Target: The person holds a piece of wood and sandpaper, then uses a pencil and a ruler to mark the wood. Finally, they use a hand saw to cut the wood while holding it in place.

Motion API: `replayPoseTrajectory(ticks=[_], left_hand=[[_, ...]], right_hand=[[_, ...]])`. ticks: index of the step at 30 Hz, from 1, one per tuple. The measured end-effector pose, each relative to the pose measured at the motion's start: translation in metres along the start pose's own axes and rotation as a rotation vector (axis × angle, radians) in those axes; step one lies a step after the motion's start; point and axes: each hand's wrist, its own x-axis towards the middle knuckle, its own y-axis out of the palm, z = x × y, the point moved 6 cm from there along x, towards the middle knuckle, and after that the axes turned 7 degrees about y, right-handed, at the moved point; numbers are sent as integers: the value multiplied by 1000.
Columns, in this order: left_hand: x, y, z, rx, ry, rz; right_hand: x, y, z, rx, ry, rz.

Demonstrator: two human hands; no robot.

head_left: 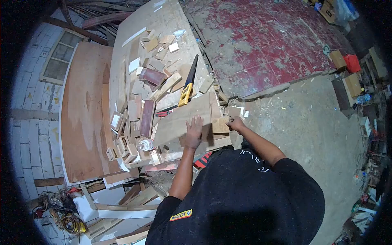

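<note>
My left hand (194,131) lies flat with its fingers spread on a thin plywood panel (175,122) near the front of the workbench. At the panel's right side, my right hand (235,124) has its fingers curled at the edge of a small light wood piece (220,125), which it appears to grip. Beyond the panel lies a handsaw (190,83) with a yellow handle and dark blade. A red-and-black tool (164,113) rests by the panel's far left corner. Left of the panel stands a small white container (145,144).
Many wood offcuts (153,77) and reddish-brown blocks (147,118) cover the workbench (128,26). A large plywood sheet (87,110) leans at left. Scrap boards (122,212) and coiled cable (72,223) lie lower left. A raised red tiled floor (265,45) is at upper right.
</note>
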Motion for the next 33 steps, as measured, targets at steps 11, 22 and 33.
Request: replayPoseTrajectory(ticks=[11,22,33], left_hand=[[-32,89,-44,-75,-47,135],[-47,142,-43,-157,-120,220],[-21,142,-43,-127,-47,368]], right_hand=[[9,-3,14,58,143,38],[27,-9,15,-145,102,-14],[26,-5,-3,-28,242,76]])
